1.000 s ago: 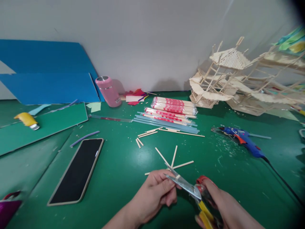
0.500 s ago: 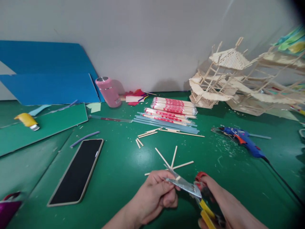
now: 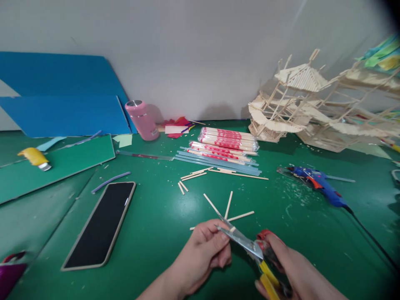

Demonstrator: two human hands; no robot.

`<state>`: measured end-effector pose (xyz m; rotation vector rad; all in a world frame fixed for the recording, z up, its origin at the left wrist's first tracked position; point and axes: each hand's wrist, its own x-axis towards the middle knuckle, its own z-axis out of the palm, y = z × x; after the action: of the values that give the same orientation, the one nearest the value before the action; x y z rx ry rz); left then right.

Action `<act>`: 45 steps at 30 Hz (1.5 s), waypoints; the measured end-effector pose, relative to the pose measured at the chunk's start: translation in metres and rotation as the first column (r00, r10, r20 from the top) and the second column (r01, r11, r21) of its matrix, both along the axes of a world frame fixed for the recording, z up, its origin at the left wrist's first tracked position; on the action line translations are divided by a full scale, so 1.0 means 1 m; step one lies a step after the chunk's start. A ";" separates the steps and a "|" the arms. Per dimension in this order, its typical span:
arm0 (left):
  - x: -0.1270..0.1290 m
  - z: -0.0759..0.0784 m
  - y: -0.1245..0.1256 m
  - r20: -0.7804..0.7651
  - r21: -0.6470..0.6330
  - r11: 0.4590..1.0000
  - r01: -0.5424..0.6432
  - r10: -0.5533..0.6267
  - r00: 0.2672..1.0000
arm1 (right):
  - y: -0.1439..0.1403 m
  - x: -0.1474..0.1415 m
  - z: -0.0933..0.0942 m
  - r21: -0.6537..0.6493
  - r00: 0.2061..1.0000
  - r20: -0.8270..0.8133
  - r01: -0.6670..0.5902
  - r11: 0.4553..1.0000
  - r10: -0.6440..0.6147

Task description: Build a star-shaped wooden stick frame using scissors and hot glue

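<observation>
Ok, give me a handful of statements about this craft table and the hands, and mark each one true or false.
1. The right hand holds scissors with yellow and red handles. True.
2. The left hand pinches a small wooden stick at the blades. True.
3. The phone lies right of the scissors. False: it lies to the left.
4. The glue gun is pink. False: it is blue; the bottle is pink.
5. The chopstick packs lie beyond the hands. True.

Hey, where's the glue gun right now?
The blue glue gun lies on the green table at the right of the head view, in front of the stick model, beyond the right hand.
</observation>
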<state>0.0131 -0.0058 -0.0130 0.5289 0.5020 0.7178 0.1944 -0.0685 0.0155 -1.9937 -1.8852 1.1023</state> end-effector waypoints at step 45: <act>-0.001 0.000 -0.002 -0.177 0.142 0.989 -0.043 0.069 0.982 | 0.000 -0.001 0.001 0.082 0.998 0.008 0.064 0.995 -0.065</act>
<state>0.0125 -0.0076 -0.0129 0.7159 0.6427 0.7656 0.1937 -0.0684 0.0161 -2.0045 -1.8266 0.9832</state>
